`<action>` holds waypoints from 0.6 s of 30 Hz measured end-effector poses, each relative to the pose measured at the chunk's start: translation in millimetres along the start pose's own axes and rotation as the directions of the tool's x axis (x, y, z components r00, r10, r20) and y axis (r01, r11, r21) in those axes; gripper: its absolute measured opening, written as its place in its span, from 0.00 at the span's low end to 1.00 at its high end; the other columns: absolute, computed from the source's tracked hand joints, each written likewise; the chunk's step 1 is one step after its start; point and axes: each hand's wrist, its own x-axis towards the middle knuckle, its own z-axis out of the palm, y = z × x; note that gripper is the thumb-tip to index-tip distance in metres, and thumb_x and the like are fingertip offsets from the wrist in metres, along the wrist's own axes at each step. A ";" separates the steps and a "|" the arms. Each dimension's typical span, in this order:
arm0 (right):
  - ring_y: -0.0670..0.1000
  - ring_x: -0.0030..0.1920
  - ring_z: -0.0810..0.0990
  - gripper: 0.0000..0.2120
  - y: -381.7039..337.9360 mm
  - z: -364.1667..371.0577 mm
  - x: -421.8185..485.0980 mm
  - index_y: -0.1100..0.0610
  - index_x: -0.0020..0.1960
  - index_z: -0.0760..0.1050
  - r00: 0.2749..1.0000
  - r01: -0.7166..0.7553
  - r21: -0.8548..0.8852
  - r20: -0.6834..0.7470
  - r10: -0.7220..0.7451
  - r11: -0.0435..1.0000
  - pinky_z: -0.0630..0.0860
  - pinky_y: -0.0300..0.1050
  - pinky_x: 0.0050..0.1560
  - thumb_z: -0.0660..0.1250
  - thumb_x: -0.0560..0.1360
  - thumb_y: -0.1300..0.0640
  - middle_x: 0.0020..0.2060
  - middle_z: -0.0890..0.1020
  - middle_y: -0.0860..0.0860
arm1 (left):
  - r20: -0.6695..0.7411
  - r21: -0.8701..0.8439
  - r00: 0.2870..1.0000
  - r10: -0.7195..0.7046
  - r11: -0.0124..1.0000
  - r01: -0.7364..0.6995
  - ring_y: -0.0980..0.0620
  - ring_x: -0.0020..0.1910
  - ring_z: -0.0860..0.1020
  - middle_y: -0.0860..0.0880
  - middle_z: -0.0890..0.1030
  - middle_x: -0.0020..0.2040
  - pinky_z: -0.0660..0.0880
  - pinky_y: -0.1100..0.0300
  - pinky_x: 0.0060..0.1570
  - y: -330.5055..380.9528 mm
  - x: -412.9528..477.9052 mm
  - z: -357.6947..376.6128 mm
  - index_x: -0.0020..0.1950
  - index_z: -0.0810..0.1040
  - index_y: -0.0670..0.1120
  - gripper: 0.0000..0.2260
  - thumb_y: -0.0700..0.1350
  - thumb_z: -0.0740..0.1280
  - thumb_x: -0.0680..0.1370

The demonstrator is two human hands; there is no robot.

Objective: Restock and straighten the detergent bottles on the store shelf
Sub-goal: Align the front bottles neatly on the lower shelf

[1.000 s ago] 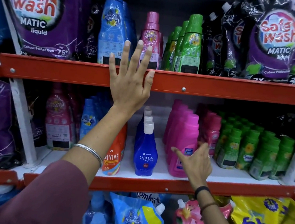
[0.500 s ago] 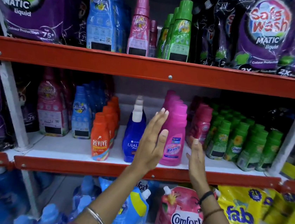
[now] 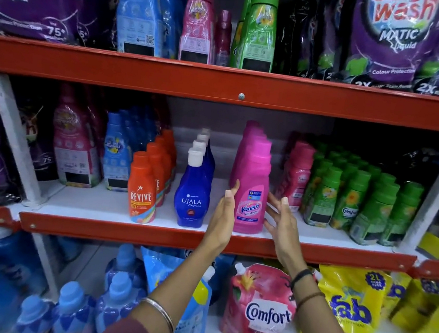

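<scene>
A row of pink Vanish bottles [image 3: 253, 186] stands front to back in the middle of the white middle shelf [image 3: 93, 205]. My left hand [image 3: 222, 217] is open just left of the front Vanish bottle, fingers up beside its label. My right hand [image 3: 281, 222] is open just right of the same bottle, fingers spread toward it. Neither hand grips the bottle; whether they touch it I cannot tell. To the left stand a row of blue Ujala bottles [image 3: 193, 190] and a row of orange Revive bottles [image 3: 143, 190].
Smaller pink bottles [image 3: 295, 175] and green Comfort bottles [image 3: 350, 206] fill the shelf to the right. Red shelf rails [image 3: 168, 77] run above and below. Purple Safewash pouches [image 3: 397, 38] sit on top; a Comfort pouch [image 3: 259, 310] and yellow Fab bags [image 3: 350, 304] lie below.
My left hand dropped from the upper shelf rail to the left side of the front Vanish bottle. My right hand rose beside its right. The view moved closer and lower.
</scene>
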 end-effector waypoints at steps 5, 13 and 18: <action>0.52 0.65 0.73 0.20 -1.0 -0.7 1.8 0.53 0.67 0.69 1.000 -0.016 0.019 0.012 0.016 1.000 0.69 0.52 0.68 0.51 0.81 0.47 0.64 0.74 0.50 | 0.010 0.033 0.999 -0.031 0.999 0.031 0.51 0.73 0.65 0.51 0.64 0.76 0.66 0.46 0.71 2.3 -0.2 0.4 0.70 0.59 0.66 0.24 0.66 0.43 0.75; 0.49 0.60 0.75 0.19 -0.2 -1.6 1.0 0.53 0.67 0.70 1.000 0.024 -0.013 0.012 -0.024 1.000 0.74 0.37 0.51 0.52 0.81 0.48 0.63 0.75 0.51 | 0.011 -0.007 0.999 -0.046 0.999 0.046 0.50 0.73 0.65 0.51 0.64 0.76 0.64 0.43 0.72 2.2 -0.6 -1.0 0.64 0.60 0.72 0.20 0.68 0.43 0.75; 0.47 0.66 0.73 0.19 2.5 -0.2 -3.2 0.47 0.67 0.69 0.995 0.094 -0.051 -0.020 -0.096 0.994 0.74 0.45 0.61 0.52 0.80 0.44 0.67 0.74 0.49 | 0.006 0.010 0.999 -0.043 0.999 0.043 0.55 0.72 0.64 0.53 0.63 0.76 0.65 0.52 0.71 5.6 -4.9 -3.3 0.64 0.62 0.73 0.24 0.75 0.43 0.72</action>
